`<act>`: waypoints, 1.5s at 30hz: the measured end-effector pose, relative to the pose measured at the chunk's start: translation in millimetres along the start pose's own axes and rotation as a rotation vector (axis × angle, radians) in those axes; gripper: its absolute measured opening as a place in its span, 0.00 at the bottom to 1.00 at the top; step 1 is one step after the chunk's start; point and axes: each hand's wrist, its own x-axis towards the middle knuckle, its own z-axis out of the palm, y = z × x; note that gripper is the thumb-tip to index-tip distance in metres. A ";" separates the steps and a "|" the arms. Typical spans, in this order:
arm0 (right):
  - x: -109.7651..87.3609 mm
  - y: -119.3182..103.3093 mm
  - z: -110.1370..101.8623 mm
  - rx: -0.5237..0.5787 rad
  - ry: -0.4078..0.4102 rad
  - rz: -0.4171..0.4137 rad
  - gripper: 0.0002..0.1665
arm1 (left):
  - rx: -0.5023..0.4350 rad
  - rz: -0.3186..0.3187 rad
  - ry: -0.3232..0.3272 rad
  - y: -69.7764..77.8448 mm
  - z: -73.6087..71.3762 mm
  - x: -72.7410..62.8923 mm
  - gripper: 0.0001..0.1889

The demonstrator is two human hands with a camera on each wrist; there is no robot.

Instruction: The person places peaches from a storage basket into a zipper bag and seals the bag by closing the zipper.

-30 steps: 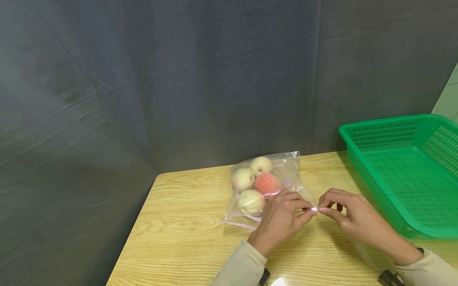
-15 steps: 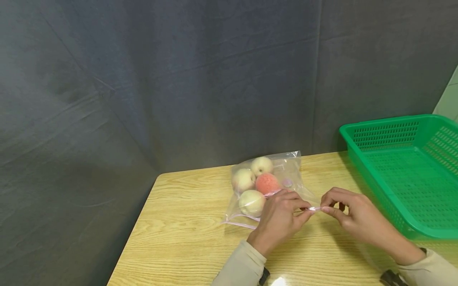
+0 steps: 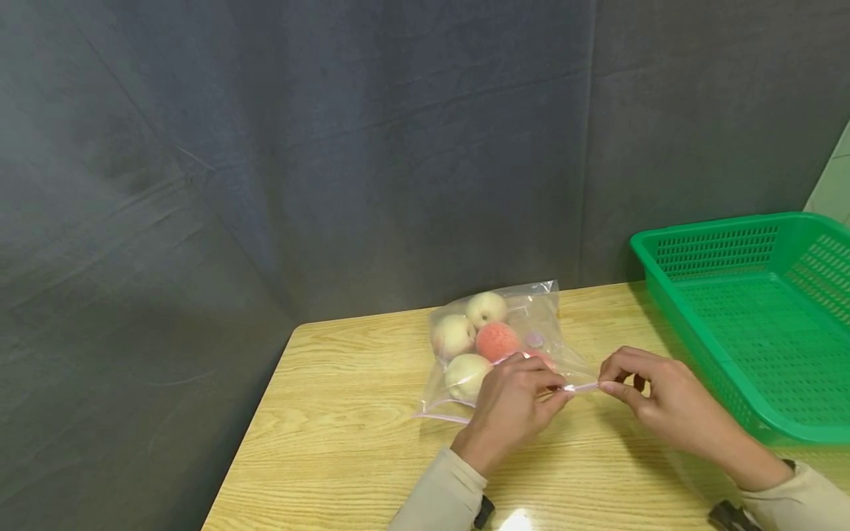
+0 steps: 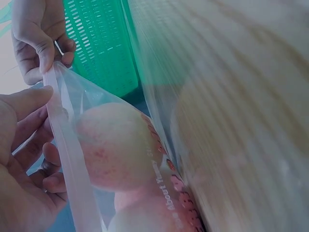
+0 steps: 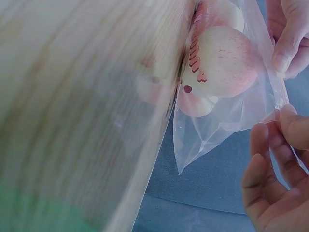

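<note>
A clear zip bag [image 3: 541, 313] with a pink seal strip lies on the table. Inside are several peaches [image 3: 454, 336], mostly pale, one coral red [image 3: 496, 341]. My left hand [image 3: 508, 405] pinches the strip between thumb and fingers, a small white piece [image 3: 569, 388] showing right at the fingertips. My right hand [image 3: 664, 391] pinches the strip's right end. Between the two hands a short stretch of strip is pulled straight. The left wrist view shows the strip [image 4: 67, 150] running past my left thumb, with printed lettering on the bag beyond. My left hand hides part of the bag's near edge.
A green plastic basket [image 3: 690, 332] with perforated sides stands on the right, beside my right forearm. The wooden table [image 3: 332, 413] ends at the left and along the back. Behind it hangs a dark grey cloth [image 3: 398, 162].
My left hand has slid a little left along the strip with the white piece. My right hand has shifted slightly right, so more pink strip shows between them.
</note>
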 end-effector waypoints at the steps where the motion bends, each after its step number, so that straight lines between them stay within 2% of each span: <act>1: -0.1 0.2 0.1 -0.002 -0.001 0.001 0.26 | -0.002 -0.002 -0.005 -0.8 -0.5 -0.9 0.04; 6: -0.5 1.7 -0.6 -0.011 -0.012 0.015 0.24 | -0.028 -0.033 -0.023 -4.1 -2.4 -4.9 0.05; 12: -0.1 1.6 -4.8 -0.085 -0.055 0.020 0.13 | -0.005 -0.021 -0.026 -4.4 -3.3 -5.7 0.06; 15: 1.3 -0.8 -6.0 -0.142 -0.051 0.004 0.16 | 0.017 -0.019 -0.014 -4.3 -4.0 -6.1 0.05; 19: 2.6 -2.4 -4.7 -0.163 -0.022 -0.039 0.21 | 0.022 -0.015 -0.010 -3.4 -3.3 -6.3 0.05; 24: 2.4 -2.0 -2.6 -0.171 0.010 -0.093 0.22 | 0.050 -0.001 -0.042 -1.2 -2.5 -6.1 0.05; 29: 0.5 -1.6 -1.7 -0.174 0.023 -0.080 0.23 | 0.065 0.007 -0.087 1.3 -1.4 -4.5 0.05; 41: -1.2 -1.4 -2.3 -0.169 0.023 -0.033 0.23 | 0.069 0.024 -0.068 0.0 -4.1 -4.6 0.05; 45: -0.6 -0.9 -2.5 -0.172 0.025 -0.031 0.23 | 0.032 0.012 -0.070 -2.5 -5.8 -6.0 0.05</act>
